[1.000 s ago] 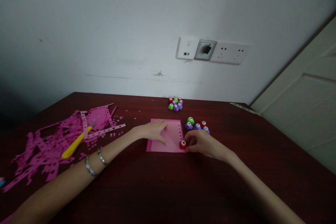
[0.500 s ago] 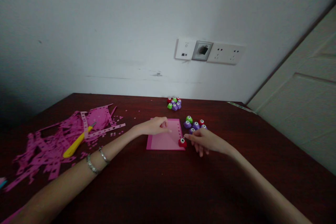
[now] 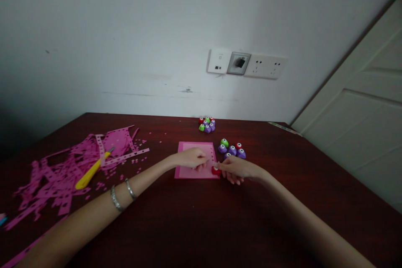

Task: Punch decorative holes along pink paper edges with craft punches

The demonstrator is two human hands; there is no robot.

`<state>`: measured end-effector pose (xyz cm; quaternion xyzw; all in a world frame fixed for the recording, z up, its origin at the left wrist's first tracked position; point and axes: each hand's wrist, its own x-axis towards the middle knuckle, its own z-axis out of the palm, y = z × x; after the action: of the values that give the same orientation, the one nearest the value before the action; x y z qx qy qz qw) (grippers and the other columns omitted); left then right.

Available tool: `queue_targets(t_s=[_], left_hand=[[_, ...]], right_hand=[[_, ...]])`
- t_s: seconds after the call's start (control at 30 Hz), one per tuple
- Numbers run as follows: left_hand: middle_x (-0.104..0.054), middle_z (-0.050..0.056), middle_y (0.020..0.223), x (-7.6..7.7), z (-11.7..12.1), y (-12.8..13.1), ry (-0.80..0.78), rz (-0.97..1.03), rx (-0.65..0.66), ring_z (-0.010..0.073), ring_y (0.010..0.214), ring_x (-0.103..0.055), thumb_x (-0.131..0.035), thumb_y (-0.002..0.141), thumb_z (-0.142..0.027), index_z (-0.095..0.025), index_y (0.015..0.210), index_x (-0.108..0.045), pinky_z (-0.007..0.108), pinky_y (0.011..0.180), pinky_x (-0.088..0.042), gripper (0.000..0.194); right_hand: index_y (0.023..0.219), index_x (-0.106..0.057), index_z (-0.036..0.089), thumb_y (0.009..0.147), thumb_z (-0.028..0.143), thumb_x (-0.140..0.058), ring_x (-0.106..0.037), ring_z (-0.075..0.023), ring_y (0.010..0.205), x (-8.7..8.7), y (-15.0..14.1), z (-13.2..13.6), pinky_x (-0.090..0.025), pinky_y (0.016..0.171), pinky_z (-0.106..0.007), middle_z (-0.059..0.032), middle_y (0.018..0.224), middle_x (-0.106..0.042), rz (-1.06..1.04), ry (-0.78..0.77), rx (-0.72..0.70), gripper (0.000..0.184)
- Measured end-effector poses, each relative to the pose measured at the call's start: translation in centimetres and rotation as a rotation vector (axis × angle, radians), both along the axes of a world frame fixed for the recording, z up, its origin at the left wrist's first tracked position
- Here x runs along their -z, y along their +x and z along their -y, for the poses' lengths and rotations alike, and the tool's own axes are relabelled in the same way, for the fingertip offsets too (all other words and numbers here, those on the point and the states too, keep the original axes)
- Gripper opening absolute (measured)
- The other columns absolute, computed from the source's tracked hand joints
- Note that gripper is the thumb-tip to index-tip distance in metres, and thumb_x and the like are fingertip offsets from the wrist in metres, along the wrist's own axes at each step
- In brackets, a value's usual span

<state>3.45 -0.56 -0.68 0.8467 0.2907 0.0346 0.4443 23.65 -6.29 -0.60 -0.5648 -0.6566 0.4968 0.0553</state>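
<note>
A pink sheet (image 3: 185,172) with a paler panel lies flat on the table, with a column of small punched shapes along its right side. Over its middle is my left hand (image 3: 192,158), fingers curled in and tips low at the paper; whether anything is in them is hidden. At the sheet's right edge sits a small red craft punch (image 3: 215,171) with a white, eye-like top. My right hand (image 3: 236,168) is closed at this punch, thumb stretched over its top, other fingers bent below. Just behind that hand are several purple, green and red punches (image 3: 232,150).
Another cluster of punches (image 3: 207,124) stands near the wall. On the left lies a heap of punched pink paper strips (image 3: 63,176) with a yellow-handled cutter (image 3: 91,174) on top. Tiny pink cut-outs (image 3: 122,177) are scattered around. Wall sockets (image 3: 265,66) are above the table.
My right hand has moved left onto the red punch, its thumb now over the top. My left hand has shifted slightly right and lower over the sheet. The view has shifted slightly.
</note>
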Motion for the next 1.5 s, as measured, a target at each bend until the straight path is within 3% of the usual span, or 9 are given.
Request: queue_targets(t_s=[0.43,0.87,1.17,1.5], left_hand=[[-0.055,0.001,0.058,-0.2,0.5,0.6,-0.039,-0.067,-0.043,0.0064,0.045,-0.046,-0.032,0.083,-0.019,-0.013,0.066,-0.050,0.020,0.048,-0.039,0.025],[-0.055,0.002,0.058,-0.4,0.5,0.9,-0.102,-0.089,-0.057,0.0064,0.041,-0.046,-0.032,0.083,-0.020,-0.013,0.064,-0.050,0.020,0.042,-0.035,0.026],[-0.057,0.005,0.060,-0.3,0.0,1.6,-0.220,-0.107,-0.070,0.0059,0.041,-0.041,-0.027,0.088,-0.050,-0.011,0.069,-0.056,0.022,0.042,-0.030,0.051],[-0.058,0.009,0.062,0.1,-0.6,1.7,-0.253,-0.140,-0.075,0.0084,0.045,-0.042,-0.024,0.087,-0.051,-0.011,0.066,-0.056,0.026,0.046,-0.031,0.056]], right_hand=[[0.049,-0.053,0.012,0.075,0.069,-0.041,-0.040,-0.0041,0.026,0.1,-0.1,-0.3,-0.029,0.026,-0.015,0.0012,0.037,-0.049,0.011,-0.036,-0.021,0.064],[0.056,-0.056,0.012,0.073,0.068,-0.046,-0.037,-0.0039,0.025,-1.0,-0.4,-0.4,-0.027,0.025,-0.015,0.0026,0.036,-0.048,0.027,-0.085,-0.019,0.059],[0.058,-0.058,0.011,0.067,0.072,-0.048,-0.034,-0.0031,0.026,-0.6,0.1,-1.3,-0.025,0.026,-0.015,0.0025,0.037,-0.048,0.030,-0.134,-0.043,0.062],[0.058,-0.058,0.011,0.067,0.070,-0.051,-0.036,-0.0033,0.027,-0.6,0.1,-1.3,-0.025,0.027,-0.015,0.0026,0.037,-0.049,0.022,-0.127,-0.042,0.060]])
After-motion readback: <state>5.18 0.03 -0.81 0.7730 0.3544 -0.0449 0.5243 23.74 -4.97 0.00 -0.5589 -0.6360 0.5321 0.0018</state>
